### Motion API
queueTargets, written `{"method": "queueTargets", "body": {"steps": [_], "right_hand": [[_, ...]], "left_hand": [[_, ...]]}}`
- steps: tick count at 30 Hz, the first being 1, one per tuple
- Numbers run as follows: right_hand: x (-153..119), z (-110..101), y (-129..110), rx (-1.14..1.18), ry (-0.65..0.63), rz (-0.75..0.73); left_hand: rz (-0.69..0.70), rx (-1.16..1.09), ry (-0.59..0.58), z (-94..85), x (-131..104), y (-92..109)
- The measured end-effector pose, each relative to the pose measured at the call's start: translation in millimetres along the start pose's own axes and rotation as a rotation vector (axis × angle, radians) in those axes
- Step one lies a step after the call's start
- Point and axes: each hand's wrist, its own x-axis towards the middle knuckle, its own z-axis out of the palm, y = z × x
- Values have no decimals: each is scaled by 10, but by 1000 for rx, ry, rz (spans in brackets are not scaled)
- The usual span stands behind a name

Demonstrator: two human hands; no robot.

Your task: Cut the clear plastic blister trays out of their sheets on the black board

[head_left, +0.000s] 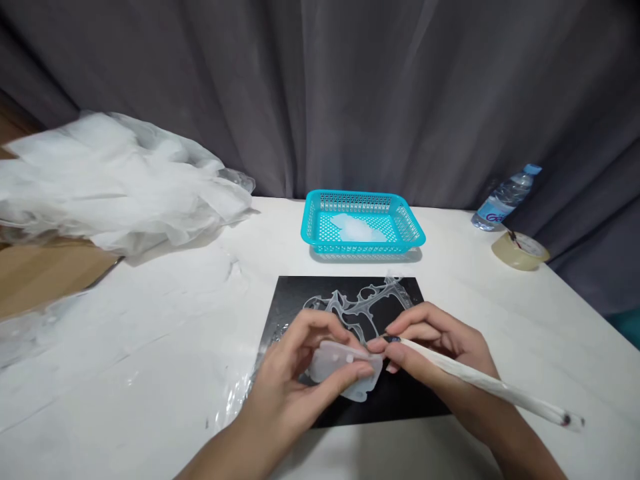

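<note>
My left hand (300,377) is closed on a translucent whitish plastic piece (341,365), thumb on its near face and fingers behind. The piece has small raised studs and a rounded, notched outline. My right hand (440,347) pinches a long, thin, white pen-like tool (475,378) near its dark front end. My fingers hide its tip, which is at the right edge of the piece, so its exact kind cannot be made out. Both hands are over a black mat (390,403). Thin clear plastic trimmings (345,307) lie on the mat behind my hands.
A turquoise basket (306,230) behind the mat contains whitish translucent pieces (357,230). A large bag of white material (125,180) rests at the left near brown cardboard (55,273). A water bottle (507,200) leans beside a tape roll (520,252) at the right. A grey curtain (350,93) hangs behind.
</note>
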Motion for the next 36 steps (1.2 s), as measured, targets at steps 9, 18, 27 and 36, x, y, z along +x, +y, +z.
{"method": "queueTargets", "body": {"steps": [9,18,27,36], "right_hand": [[27,-105,-41,1,-147,6],[58,-146,-29,3,-210,-7],[39,-123,-73,-63,-236,36],[50,-109,-64,-126,-202,87]], "left_hand": [[-48,51,-112,-49,7,92],[94,110,-185,-81,121,140],[336,294,-275,-152,71,87],[344,326,-244,-126,42,68]]}}
